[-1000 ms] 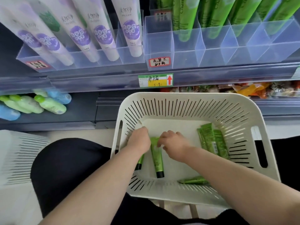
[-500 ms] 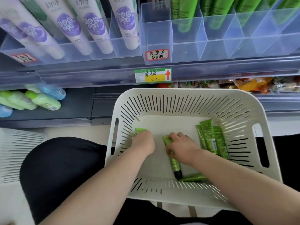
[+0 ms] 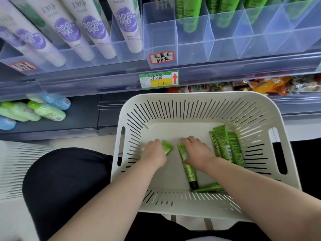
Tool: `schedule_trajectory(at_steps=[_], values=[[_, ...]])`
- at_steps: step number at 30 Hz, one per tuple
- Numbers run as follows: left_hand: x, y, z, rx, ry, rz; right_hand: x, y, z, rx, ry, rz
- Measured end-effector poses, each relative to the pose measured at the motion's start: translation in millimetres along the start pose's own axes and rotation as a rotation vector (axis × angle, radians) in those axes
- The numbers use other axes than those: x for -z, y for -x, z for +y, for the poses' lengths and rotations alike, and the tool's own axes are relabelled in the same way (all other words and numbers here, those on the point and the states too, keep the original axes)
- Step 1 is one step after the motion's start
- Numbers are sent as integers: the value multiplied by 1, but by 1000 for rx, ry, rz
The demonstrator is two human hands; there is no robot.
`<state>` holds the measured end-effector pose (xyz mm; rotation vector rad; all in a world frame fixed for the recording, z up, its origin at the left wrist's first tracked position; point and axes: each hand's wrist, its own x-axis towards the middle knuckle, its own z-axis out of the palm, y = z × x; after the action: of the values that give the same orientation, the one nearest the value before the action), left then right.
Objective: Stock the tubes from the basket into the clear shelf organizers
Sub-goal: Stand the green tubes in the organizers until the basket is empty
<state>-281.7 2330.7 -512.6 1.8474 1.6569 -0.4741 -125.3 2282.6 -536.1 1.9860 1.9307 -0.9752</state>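
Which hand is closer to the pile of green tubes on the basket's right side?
Right. The right hand sits just left of the pile, holding a black-capped tube; the left hand is farther left, gripping a second tube.

Upper shelf, left: a row of white tubes with purple labels (image 3: 94, 30), leaning nose-down. Below them, one red-bordered handwritten label (image 3: 23, 66), blurred. Centre: a second red-bordered handwritten label (image 3: 161, 57). On the grey shelf rail (image 3: 86, 85): a green and yellow price tag (image 3: 159, 79) with a red arrow pointing up. Lower shelf, left: pale green bottles (image 3: 46, 113) lying on their sides, blue bottles (image 3: 58, 101) just beside them. Lower shelf, right: assorted snack packets (image 3: 271, 84), orange and red among them. Far left, low: a white slatted object (image 3: 15, 171), partly out of view.
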Motion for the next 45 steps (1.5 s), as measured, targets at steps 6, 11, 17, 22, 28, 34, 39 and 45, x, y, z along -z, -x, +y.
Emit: schedule_trajectory(at_steps=[6, 11, 17, 22, 28, 34, 39, 45], values=[[0, -5, -6, -44, -42, 61, 29, -3, 2, -99, 0, 14], [-5, -12, 1, -170, -131, 91, 40, 18, 9, -76, -322, 7], [-11, -17, 18, -192, -202, 64, 59, 43, 15, 3, -392, 273], [-13, -14, 18, -170, -287, 25, 68, 53, 13, 57, -362, 339], [7, -4, 19, -262, -126, 122, 78, 60, 9, 63, -361, 414], [54, 23, 32, -381, 172, 370, 103, 79, 4, 55, -323, 571], [92, 49, 47, -444, 315, 512, 136, 101, 0, 45, -310, 694], [147, 89, 69, -561, 430, 701, 186, 135, -10, 121, -236, 884]])
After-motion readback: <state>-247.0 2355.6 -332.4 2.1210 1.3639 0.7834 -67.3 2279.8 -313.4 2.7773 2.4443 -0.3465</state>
